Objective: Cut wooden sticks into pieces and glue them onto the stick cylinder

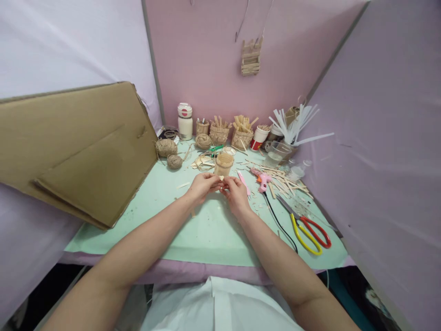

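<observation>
**Small pale wood-coloured piece (221, 178) pinched between the left hand (203, 186) and the right hand (237, 193)**

Both hands meet with narrow grips, fingertips closed on the piece; its exact shape is too small to tell. Just beyond them on the mint-green covered surface (213, 239) stands a tan, round, open-topped cup (222, 170). It looks largely formed, walls and rim in place, though whether it is finished I cannot tell. The held piece is not fixed to anything visible, so its handling seems unfinished.

Just right of the right hand lies a slim pink-and-white tool (243, 181), and farther right a pink glue gun (263, 181) with a black cord. Past that, scattered thin wooden strips (282, 180) appear to be unused stock or offcuts. Nearer the wearer, well right of the right hand, rest large scissors with red and yellow handles (295, 216).
</observation>
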A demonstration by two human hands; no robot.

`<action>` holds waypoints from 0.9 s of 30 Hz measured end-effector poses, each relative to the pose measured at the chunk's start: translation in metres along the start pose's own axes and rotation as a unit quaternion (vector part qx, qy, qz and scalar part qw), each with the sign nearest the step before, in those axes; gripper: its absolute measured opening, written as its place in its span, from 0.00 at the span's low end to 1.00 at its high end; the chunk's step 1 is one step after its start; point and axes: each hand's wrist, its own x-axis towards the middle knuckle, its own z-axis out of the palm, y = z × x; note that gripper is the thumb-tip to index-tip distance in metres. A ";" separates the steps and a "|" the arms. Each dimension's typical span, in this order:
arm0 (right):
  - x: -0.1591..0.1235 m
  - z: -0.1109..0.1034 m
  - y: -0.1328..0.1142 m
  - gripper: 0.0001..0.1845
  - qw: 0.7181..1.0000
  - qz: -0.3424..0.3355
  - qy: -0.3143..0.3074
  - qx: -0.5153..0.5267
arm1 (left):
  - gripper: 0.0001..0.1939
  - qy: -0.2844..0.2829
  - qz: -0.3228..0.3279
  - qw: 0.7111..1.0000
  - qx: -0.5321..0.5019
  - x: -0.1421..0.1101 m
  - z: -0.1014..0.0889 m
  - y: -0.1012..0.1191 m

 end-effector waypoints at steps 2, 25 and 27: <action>0.000 -0.001 0.001 0.07 1.000 -0.005 -0.003 -0.002 | 0.10 0.004 0.014 1.000 0.002 -0.001 0.000 0.001; 0.003 -0.007 0.004 0.13 0.988 -0.046 0.000 -0.149 | 0.15 0.008 0.048 0.996 0.078 0.001 -0.004 0.006; 0.002 -0.010 -0.002 0.13 0.981 -0.046 -0.009 -0.189 | 0.14 0.032 0.090 0.987 0.130 0.003 -0.008 0.011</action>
